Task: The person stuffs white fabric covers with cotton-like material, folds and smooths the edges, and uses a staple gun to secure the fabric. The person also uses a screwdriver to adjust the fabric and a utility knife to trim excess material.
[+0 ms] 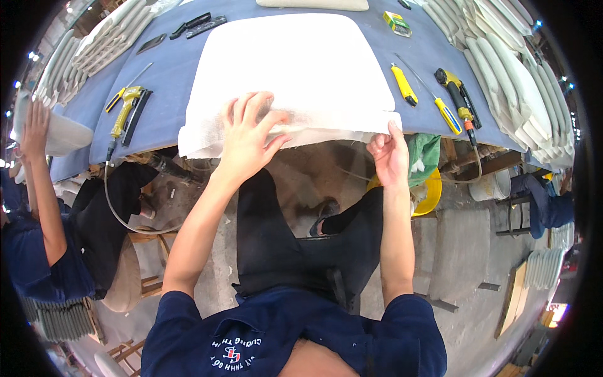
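R hand has thumb and fingers closed on the R end of a thin, white, gauzy fabric strip at the near edge of a large, flat, white, round-cornered pad; L hand lies over the same edge left of ctr, fingers spread and bent, thumb apart from index (can't tell if its tips grip any cloth). Pad sits mid-table on a blue-grey cloth-covered worktop, strip hanging just past the front edge. To the R: yellow-handled cutter, long screwdriver w/ yellow-and-blue handle, black-and-yellow air stapler w/ hose. To the L: olive-yellow air stapler w/ black magazine. Stacked pale-grey pads fill the far R side; below, green cloth hangs nr a yellow plastic bucket. Far L, co-worker's hand touches another pale pad.
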